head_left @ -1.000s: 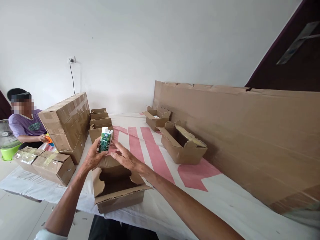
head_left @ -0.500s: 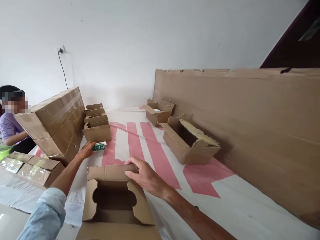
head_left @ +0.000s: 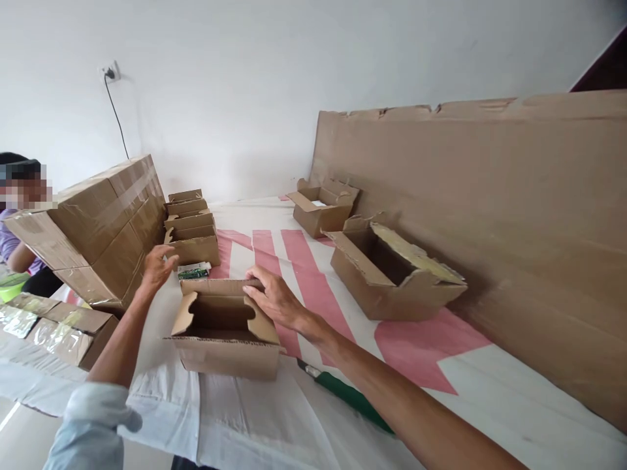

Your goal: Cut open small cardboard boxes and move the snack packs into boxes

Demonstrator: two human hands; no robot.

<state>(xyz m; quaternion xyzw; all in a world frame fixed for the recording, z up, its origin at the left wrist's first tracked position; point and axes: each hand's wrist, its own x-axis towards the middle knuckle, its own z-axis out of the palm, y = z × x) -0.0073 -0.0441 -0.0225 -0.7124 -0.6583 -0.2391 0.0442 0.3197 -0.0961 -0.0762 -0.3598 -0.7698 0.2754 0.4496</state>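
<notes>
An open cardboard box (head_left: 228, 358) stands before me on the cloth-covered table. My right hand (head_left: 274, 297) pinches the top of its far flap at the right corner, thumb on the near side. My left hand (head_left: 159, 266) is raised left of the box, its fingers apart and bent, with nothing in them. Just behind the box lies a small green-and-white packet (head_left: 194, 270) with a white end, close to my left hand. To the right of the box, partly under my right forearm, lies a long dark green object (head_left: 350, 397) with a pale tip.
Several open boxes (head_left: 192, 250) stand in a row behind, beside stacked taped cartons (head_left: 115, 245). Two more open boxes, one near (head_left: 379, 287) and one farther (head_left: 318, 214), stand before a tall cardboard panel (head_left: 470, 196). Small taped boxes (head_left: 59, 329) and a person (head_left: 17, 245) are at left.
My left hand has let go of the green-and-white packet and drawn back from it. The open box has moved away from me, its far flap still in my right hand. The view has shifted.
</notes>
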